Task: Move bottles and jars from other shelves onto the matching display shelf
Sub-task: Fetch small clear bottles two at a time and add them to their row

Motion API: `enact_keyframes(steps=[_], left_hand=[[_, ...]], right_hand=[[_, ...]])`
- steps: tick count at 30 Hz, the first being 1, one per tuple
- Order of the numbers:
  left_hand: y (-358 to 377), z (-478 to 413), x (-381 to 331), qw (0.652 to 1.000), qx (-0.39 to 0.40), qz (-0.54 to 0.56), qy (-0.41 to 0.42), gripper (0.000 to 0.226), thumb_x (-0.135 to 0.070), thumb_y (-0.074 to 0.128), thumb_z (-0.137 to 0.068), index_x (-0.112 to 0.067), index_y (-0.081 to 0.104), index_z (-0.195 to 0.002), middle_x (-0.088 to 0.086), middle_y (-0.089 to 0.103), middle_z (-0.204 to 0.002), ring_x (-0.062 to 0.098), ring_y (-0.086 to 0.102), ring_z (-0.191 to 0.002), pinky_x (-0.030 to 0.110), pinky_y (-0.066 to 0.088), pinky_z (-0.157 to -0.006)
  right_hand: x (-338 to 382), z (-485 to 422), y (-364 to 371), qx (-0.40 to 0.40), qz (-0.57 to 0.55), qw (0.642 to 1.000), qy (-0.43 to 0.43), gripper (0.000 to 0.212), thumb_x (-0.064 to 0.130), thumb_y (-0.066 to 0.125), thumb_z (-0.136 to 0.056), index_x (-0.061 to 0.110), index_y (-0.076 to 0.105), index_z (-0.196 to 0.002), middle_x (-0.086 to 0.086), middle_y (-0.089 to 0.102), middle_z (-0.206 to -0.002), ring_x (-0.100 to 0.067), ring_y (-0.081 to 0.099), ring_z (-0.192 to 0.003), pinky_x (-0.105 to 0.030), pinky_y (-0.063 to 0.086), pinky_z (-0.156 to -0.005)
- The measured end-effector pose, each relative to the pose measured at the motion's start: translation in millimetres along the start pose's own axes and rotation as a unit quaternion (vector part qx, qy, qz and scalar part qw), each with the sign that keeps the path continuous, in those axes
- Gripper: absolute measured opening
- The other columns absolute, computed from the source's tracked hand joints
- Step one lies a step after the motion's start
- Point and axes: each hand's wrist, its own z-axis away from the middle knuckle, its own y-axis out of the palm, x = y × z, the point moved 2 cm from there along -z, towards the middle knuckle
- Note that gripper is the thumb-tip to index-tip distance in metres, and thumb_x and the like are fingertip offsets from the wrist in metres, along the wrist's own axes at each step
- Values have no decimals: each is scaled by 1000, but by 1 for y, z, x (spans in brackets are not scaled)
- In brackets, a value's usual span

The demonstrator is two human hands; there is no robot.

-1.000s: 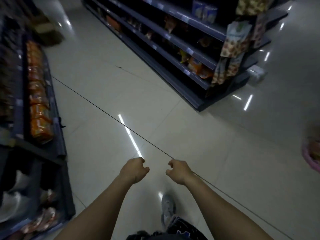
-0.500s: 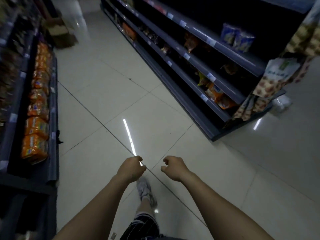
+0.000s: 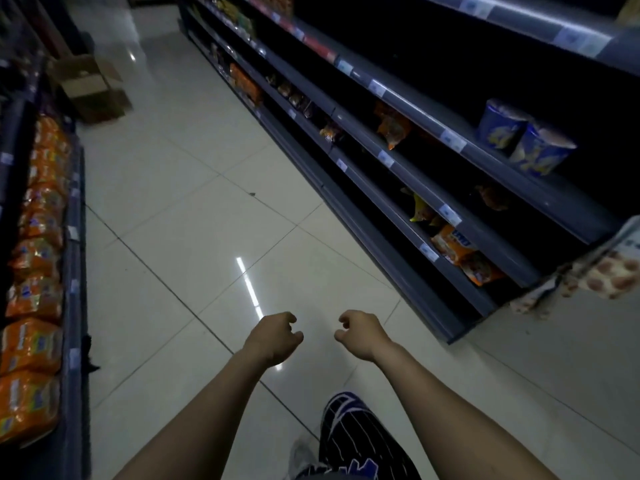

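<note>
Both hands out front over floor (image 3: 173, 258), empty: left hand (image 3: 273, 337) & right hand (image 3: 362, 336) loosely curled, near each other, not touching. No bottles/jars discernible. Orange packs (image 3: 33, 299) along left shelf front edge. Blue tubs (image 3: 526, 142) near front edge of right shelf (image 3: 408, 109). Cardboard box (image 3: 91, 86) on floor, far left. Striped shorts (image 3: 360, 441) at bottom.
</note>
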Motion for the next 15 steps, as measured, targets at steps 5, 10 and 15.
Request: enact_keyframes(steps=[5,10,15], left_hand=[[-56,-93,-35,999,-7,14,29,50,-37,60,-96,-19,55,-143,3,66,-134,21,61,-121,31,50,-98],[-116,-201,-83,998,-22,6,55,47,-33,59,-96,-17,59,-140,3,68,-131,20,62,-118,31,50,-98],[-177,-299,-151,995,-30,20,88,45,-32,60,-95,-16,63,-136,2,70,-127,19,64,-115,28,50,-96]], right_hand=[[34,-84,-58,-32,-32,999,-3,57,34,66,-94,15,55,-146,-8,60,-143,-26,61,-123,-29,49,-100],[58,-178,-132,-72,-47,996,-12,53,36,63,-95,16,57,-144,-6,62,-140,-23,61,-120,-24,45,-90],[81,-256,-227,-135,-76,988,-10,48,35,65,-94,15,61,-138,-4,65,-133,-22,63,-114,-28,49,-87]])
